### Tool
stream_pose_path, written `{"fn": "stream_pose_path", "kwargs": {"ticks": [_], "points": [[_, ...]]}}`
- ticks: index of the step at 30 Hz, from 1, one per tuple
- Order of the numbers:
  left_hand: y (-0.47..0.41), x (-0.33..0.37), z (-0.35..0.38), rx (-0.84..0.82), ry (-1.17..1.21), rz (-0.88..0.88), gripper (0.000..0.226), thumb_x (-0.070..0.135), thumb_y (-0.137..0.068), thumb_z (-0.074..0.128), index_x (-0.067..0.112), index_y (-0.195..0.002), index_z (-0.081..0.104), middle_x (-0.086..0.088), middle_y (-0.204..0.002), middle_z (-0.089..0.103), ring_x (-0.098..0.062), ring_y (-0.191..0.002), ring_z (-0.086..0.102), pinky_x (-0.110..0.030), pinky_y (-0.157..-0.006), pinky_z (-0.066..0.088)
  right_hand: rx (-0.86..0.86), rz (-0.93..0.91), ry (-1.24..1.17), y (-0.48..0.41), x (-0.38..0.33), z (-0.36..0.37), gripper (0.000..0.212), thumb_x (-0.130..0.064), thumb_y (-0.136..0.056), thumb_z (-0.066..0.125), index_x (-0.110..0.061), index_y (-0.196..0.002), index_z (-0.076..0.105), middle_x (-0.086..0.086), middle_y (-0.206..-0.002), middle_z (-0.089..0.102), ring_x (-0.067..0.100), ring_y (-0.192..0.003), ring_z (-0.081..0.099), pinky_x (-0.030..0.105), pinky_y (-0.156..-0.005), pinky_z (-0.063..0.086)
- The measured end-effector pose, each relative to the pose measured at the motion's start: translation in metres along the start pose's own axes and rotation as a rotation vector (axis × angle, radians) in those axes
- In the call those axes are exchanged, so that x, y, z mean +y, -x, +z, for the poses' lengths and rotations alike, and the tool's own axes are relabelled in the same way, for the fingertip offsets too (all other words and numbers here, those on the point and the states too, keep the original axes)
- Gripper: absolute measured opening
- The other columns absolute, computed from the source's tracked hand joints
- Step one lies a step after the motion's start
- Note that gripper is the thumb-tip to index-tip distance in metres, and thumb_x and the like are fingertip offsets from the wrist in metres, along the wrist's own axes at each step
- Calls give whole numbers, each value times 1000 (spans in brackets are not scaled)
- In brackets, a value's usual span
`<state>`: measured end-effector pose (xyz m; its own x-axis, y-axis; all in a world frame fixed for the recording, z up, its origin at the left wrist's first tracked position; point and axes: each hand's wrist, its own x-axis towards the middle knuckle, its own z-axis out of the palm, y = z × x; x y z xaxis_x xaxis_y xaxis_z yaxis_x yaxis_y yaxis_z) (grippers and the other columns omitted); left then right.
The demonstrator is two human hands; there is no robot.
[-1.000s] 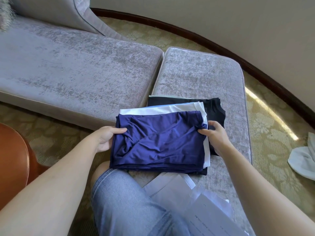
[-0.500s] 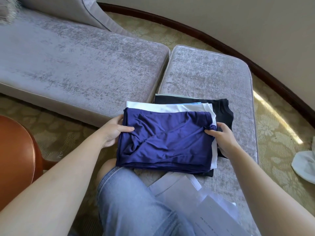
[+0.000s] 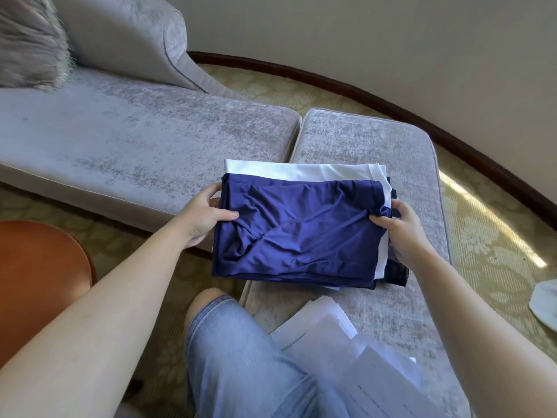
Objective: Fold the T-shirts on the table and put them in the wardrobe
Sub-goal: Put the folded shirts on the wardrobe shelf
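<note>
No legible txt anywhere. Only print in view: a few short dark lines on the loose white paper sheets (image 3: 361, 372) at bottom centre, one line near the upper-left sheet's edge, another on the lower-right sheet; both too small & blurred to read, so no words, nos. or brand can be made out.
</note>
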<state>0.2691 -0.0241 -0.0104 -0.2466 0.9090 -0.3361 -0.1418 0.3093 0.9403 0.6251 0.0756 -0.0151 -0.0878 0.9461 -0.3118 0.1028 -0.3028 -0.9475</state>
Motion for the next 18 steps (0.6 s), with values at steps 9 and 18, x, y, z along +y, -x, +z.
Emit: {"fn": "stream_pose_path", "kwargs": {"ticks": [9,18], "points": [[34,47,-35,175,-20,145,64,-16,-81,64,20,-133,52,-8,-104,66,-27,-94,66,-42,-78,55,-50,-175,11,8,-52,41,49,-10,-84,74,-16,-126,50,11,-112,68,25,-100,67,43,-85,56],[43,46,-42,209,10,157,59,-16,-80,65,22,-124,55,-12,-120,61,-26,-101,65,-36,-75,54,-42,-188,13,19,-56,51,44,-7,-85,71,-21,-121,48,12,-114,65,25,-100,66,41,-84,56]]}}
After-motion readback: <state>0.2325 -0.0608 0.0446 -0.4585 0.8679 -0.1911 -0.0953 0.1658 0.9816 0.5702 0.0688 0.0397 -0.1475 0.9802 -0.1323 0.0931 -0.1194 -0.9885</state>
